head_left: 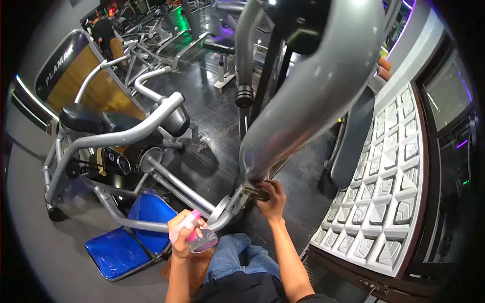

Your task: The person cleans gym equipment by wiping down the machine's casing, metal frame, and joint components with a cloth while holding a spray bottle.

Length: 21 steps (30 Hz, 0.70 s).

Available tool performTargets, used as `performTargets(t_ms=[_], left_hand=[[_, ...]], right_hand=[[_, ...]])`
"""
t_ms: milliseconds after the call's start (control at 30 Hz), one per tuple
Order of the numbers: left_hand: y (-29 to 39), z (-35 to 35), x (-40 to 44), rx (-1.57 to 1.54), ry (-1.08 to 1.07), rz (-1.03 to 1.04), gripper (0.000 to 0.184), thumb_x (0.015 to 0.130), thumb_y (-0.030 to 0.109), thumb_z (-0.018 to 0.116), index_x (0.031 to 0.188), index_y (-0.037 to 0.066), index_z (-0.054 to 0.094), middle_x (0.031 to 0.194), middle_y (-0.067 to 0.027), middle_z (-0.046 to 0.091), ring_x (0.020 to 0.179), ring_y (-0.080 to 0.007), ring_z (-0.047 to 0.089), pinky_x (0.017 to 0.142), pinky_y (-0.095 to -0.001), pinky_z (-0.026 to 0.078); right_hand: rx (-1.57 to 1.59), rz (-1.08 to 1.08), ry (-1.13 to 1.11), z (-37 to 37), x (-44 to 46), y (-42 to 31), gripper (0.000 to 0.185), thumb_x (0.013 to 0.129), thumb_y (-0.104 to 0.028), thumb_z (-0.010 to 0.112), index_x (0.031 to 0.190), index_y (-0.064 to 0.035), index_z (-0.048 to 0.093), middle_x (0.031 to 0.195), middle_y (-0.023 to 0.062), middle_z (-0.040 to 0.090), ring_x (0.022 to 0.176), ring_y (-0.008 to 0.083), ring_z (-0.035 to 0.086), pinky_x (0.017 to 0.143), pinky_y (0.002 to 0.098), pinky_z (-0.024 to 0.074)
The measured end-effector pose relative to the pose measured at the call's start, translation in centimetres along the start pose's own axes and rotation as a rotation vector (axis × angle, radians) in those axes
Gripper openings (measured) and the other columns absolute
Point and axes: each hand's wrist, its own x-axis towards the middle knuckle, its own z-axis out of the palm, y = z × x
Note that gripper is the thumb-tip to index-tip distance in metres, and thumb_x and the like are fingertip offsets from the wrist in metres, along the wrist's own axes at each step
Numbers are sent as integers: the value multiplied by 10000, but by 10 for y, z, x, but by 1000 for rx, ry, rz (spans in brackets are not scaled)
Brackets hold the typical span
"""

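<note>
My left hand (185, 233) is closed around a clear spray bottle (203, 241) with a pink spray head, held beside the bent lower tube of a gym machine. My right hand (273, 199) has its fingers curled against the joint at the bottom of the machine's thick grey frame tube (303, 96). Something dark shows under those fingertips, but I cannot make out what it is. Just left of that hand, a bracket (233, 203) joins the thick tube to the lower tube.
A folding chair with a blue seat (117, 252) stands at lower left. Behind it is a machine with black pads (83, 117) and a curved grey handle bar (126, 135). A white embossed wall panel (376, 202) lines the right side. Another person (102, 31) is far back left.
</note>
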Motion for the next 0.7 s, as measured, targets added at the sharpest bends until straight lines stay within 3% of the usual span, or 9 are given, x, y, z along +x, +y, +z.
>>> performTargets(t_ms=[33, 100, 167, 267, 300, 367, 567, 633, 700], left_hand=[[-1, 3, -3, 11, -13, -1, 373, 785, 310, 574, 816, -61, 591, 725, -164, 618, 557, -188, 588, 564, -269, 472], [-2, 8, -6, 18, -19, 5, 377, 795, 315, 560, 817, -60, 590, 731, -168, 620, 559, -187, 587, 568, -268, 475], [-5, 10, -5, 63, -48, -35, 391, 796, 329, 554, 826, -59, 592, 732, -167, 621, 564, -183, 590, 560, -265, 473], [-14, 11, 4, 69, -122, -72, 410, 792, 354, 561, 844, -52, 599, 774, -184, 644, 571, -181, 596, 544, -258, 470], [-16, 9, 7, 80, -142, -75, 410, 792, 354, 561, 844, -52, 599, 774, -184, 644, 571, -181, 596, 544, -258, 470], [-22, 2, 19, 43, -260, -164, 459, 830, 357, 608, 935, -90, 613, 838, -151, 657, 740, -192, 653, 580, -257, 506], [-25, -4, 66, 89, -422, -245, 348, 855, 272, 565, 929, -63, 623, 856, -145, 672, 719, -177, 637, 609, -267, 504], [-28, -6, 83, 162, -475, -241, 341, 848, 268, 554, 923, -57, 625, 847, -147, 675, 687, -165, 620, 600, -265, 493], [-27, -6, 100, 208, -546, -216, 334, 837, 273, 544, 899, -45, 625, 822, -140, 668, 656, -151, 601, 586, -266, 478]], right_hand=[[3, 10, 13, -1, -2, 0, 396, 619, 26, 701, 985, -126, 697, 986, 87, 633, 920, 255, 649, 763, 338, 534], [336, 213, 162, 2, -2, -4, 418, 616, 34, 691, 1015, -87, 673, 966, 91, 653, 893, 267, 655, 792, 345, 531], [280, 251, 224, -6, 15, -22, 389, 665, 57, 692, 1041, -37, 663, 997, 97, 683, 914, 242, 674, 841, 329, 518], [534, 324, 352, -8, 39, -39, 326, 816, -64, 728, 1121, 10, 641, 1090, 124, 685, 988, 178, 648, 900, 312, 486], [534, 333, 373, -3, 38, -38, 326, 816, -64, 728, 1121, 10, 641, 1090, 124, 685, 988, 178, 648, 900, 312, 486], [623, 465, 445, 15, 27, -28, 319, 830, -101, 728, 1116, 9, 642, 1077, 120, 682, 997, 185, 638, 901, 310, 478], [279, 829, 241, 40, 0, 31, 323, 897, -217, 638, 1117, 20, 639, 1091, 155, 664, 989, 280, 647, 895, 351, 470], [383, 790, 212, 27, 17, 23, 294, 861, -199, 655, 1034, 39, 652, 896, 108, 690, 897, 177, 644, 830, 310, 488], [374, 756, 292, 5, 43, -5, 276, 851, -145, 658, 1075, 18, 661, 980, 116, 701, 959, 169, 652, 872, 304, 492]])
